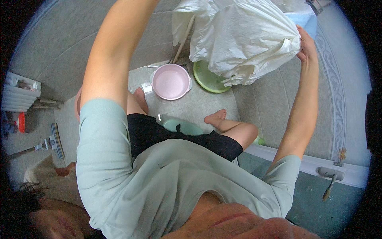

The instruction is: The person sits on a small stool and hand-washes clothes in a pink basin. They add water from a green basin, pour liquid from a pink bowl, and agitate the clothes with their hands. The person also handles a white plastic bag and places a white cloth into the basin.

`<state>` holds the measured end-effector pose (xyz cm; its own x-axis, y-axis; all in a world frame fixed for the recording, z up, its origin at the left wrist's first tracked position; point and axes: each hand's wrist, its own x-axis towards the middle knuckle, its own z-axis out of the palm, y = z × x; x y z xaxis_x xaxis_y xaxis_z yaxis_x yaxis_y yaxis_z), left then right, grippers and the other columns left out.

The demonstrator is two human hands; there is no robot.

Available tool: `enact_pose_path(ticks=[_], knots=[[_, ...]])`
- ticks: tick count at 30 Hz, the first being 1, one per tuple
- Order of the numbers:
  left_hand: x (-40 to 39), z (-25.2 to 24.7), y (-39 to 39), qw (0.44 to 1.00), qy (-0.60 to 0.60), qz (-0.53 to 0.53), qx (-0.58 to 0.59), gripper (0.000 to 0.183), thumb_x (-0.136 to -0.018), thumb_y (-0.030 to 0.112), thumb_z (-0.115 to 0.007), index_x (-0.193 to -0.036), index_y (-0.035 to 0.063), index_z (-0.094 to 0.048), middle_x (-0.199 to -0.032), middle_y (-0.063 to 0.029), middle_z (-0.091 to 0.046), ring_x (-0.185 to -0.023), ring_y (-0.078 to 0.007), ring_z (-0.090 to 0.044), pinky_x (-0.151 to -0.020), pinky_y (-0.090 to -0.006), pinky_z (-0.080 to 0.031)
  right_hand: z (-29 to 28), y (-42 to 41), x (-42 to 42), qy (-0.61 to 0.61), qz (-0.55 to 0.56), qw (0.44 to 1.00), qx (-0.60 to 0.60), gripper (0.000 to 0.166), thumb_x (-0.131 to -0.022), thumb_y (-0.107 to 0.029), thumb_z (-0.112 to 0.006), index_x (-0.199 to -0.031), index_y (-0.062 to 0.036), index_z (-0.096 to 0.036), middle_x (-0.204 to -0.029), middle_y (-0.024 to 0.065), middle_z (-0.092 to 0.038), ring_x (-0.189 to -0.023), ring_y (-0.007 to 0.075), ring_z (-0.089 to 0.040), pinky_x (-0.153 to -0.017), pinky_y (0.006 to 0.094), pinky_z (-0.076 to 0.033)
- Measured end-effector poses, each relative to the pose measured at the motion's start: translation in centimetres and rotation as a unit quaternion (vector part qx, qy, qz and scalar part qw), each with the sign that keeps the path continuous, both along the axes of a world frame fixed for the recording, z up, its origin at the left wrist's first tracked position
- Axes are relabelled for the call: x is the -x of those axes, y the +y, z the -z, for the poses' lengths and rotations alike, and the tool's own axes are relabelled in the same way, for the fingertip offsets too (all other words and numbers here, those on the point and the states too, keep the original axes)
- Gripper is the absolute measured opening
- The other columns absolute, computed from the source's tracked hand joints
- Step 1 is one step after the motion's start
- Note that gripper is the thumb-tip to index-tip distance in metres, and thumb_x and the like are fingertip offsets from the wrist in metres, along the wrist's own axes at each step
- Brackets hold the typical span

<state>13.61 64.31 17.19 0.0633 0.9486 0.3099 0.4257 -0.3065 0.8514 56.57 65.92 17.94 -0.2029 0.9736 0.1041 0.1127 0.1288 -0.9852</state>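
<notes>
My right hand grips the gathered edge of a large, crinkled white sheet, thin fabric or plastic; I cannot tell which. The sheet hangs in folds across the upper part of the view. My left arm reaches up past the top edge, so my left hand is out of view. Below the sheet's hanging edge, a green basin is partly covered from sight. A pink basin stands on the tiled floor to its left. Between my legs lies a pale teal plastic object, partly hidden by my shorts.
A wooden stick leans behind the pink basin. At left are a squeegee-like mop head, a red plunger-like object and a white radiator-like fixture. Another person is at lower left. A door handle juts out at right.
</notes>
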Motion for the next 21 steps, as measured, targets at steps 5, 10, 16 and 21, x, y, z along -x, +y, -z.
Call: enact_pose_path(ticks=[5, 10, 16, 21], knots=[[0.1, -0.7, -0.3, 1.0, -0.007, 0.0, 0.004, 0.017, -0.081, 0.017, -0.054, -0.072, 0.0042, -0.062, -0.061, -0.0004, -0.05, -0.052, -0.0104, -0.04, -0.046, -0.0306, -0.03, -1.1, -3.7, 2.9, -0.042, -0.036, 0.998, 0.036, 0.043, -0.092, -0.032, -0.055, -0.123, -0.0024, -0.054, -0.112, 0.0169, -0.061, -0.094, 0.025, -0.063, -0.076, 0.0398, -0.054], [-0.5, -0.8, -0.3, 1.0, 0.006, -0.009, -0.001, 0.018, -0.08, 0.018, -0.056, -0.073, 0.0035, -0.064, -0.062, -0.0017, -0.052, -0.054, -0.0116, -0.043, -0.048, -0.0312, -0.033, -0.1, -1.9, 2.1, -0.454, -0.094, 0.884, -0.052, 0.051, -0.087, -0.046, -0.061, -0.111, -0.0003, -0.062, -0.092, 0.0055, -0.066, -0.078, 0.0142, -0.062, -0.071, 0.0301, -0.051], [-0.1, 0.4, 0.2, 0.989, 0.133, -0.044, -0.045, 0.021, -0.08, 0.022, -0.058, -0.079, 0.0027, -0.067, -0.066, -0.0018, -0.056, -0.058, -0.0125, -0.047, -0.053, -0.0311, -0.038, 1.9, -1.9, 1.5, -0.027, -0.199, 0.979, 0.034, 0.049, -0.093, -0.041, -0.054, -0.119, 0.0002, -0.056, -0.112, 0.0117, -0.063, -0.1, 0.02, -0.062, -0.085, 0.0333, -0.051], [-0.7, 1.0, 0.5, 0.997, 0.069, -0.019, 0.015, 0.02, -0.079, 0.022, -0.059, -0.08, 0.0033, -0.067, -0.066, -0.0021, -0.057, -0.06, -0.0135, -0.049, -0.053, -0.031, -0.039, 4.0, 1.0, 1.1, 0.269, -0.432, 0.851, 0.133, 0.059, -0.097, -0.044, -0.04, -0.132, 0.0038, -0.042, -0.134, 0.018, -0.049, -0.125, 0.0296, -0.046, -0.103, 0.0435, -0.039]])
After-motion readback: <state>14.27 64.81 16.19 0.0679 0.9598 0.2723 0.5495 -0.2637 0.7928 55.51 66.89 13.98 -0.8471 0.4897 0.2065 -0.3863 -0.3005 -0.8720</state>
